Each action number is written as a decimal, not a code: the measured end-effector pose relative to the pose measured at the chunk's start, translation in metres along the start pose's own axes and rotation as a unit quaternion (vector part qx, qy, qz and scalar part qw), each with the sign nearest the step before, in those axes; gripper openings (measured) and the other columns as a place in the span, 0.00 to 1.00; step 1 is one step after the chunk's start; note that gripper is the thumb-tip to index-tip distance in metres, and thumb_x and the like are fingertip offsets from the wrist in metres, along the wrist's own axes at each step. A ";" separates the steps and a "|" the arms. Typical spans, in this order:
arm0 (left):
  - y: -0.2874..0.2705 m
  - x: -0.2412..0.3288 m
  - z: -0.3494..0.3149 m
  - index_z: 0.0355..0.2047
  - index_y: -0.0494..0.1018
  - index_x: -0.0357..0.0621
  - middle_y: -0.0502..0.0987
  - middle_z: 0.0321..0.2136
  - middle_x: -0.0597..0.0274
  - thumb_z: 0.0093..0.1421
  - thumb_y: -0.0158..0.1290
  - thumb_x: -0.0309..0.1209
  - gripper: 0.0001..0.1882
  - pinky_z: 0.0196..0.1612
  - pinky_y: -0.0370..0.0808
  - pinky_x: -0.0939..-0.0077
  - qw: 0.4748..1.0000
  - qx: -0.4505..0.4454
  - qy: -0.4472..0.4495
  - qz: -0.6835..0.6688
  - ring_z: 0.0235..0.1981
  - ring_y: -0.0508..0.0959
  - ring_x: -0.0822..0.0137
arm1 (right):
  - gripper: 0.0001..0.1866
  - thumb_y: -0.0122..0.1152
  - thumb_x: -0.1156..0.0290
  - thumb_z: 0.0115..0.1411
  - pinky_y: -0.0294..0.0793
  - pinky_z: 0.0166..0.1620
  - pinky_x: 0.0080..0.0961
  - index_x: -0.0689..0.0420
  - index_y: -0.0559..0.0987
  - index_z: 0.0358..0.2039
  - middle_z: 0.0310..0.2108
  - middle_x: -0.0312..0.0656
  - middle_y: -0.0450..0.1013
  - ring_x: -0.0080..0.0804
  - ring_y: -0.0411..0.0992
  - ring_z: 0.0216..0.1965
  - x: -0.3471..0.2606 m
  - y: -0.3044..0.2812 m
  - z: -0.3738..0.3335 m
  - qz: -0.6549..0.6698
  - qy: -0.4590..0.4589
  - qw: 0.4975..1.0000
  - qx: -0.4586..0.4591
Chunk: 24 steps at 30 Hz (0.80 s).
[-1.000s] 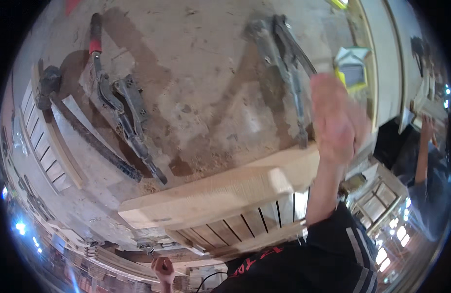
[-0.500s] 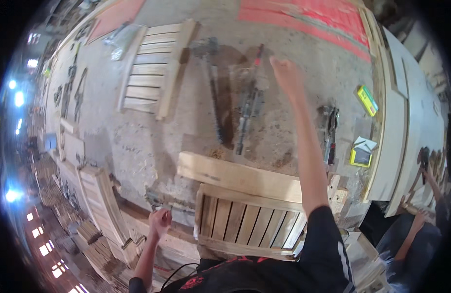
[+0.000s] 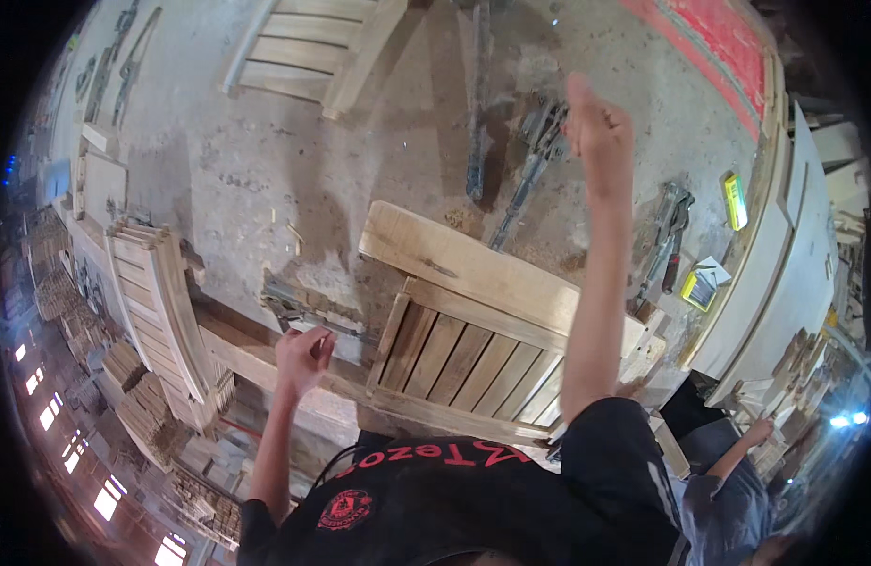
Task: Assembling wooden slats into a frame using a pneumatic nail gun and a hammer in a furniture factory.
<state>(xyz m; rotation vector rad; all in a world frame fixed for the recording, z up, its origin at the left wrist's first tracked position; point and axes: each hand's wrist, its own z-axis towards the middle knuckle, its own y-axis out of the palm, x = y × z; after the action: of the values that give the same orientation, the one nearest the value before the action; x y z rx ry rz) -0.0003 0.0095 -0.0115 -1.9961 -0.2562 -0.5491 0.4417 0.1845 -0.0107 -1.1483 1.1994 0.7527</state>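
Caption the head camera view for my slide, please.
Curled right hand near a metal tool; curled left hand beside a slatted wooden panel.

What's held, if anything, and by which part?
No held thing shows in the left hand; whether the right hand grips the clamp cannot be told.

The table (image 3: 237,165) has a matt, rough-looking, stained grey top. Along its near edge, the pale beam (image 3: 464,266) is smooth bare wood; the slatted panel (image 3: 464,366) is wooden too, matt and grained. The clamp (image 3: 520,189) is dull, dark metal. By the right edge, the yellow box (image 3: 735,202) looks like card. The shirt (image 3: 511,514) is black cloth.
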 end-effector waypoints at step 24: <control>0.016 0.006 -0.022 0.32 0.80 0.48 0.79 0.23 0.58 0.57 0.54 0.47 0.16 0.33 0.72 0.65 0.983 0.136 -0.041 -0.115 0.27 0.79 0.56 | 0.34 0.69 0.59 0.47 0.69 0.53 0.47 0.67 0.72 0.51 0.51 0.56 0.69 0.52 0.65 0.55 0.096 -0.255 -0.519 -0.543 0.363 0.636 0.411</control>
<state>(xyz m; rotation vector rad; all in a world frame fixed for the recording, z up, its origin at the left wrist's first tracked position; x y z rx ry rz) 0.0057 -0.0180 -0.0126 -1.7347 -0.5881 -0.5451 0.5371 -0.3942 -0.0153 -1.0870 0.9738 -1.2117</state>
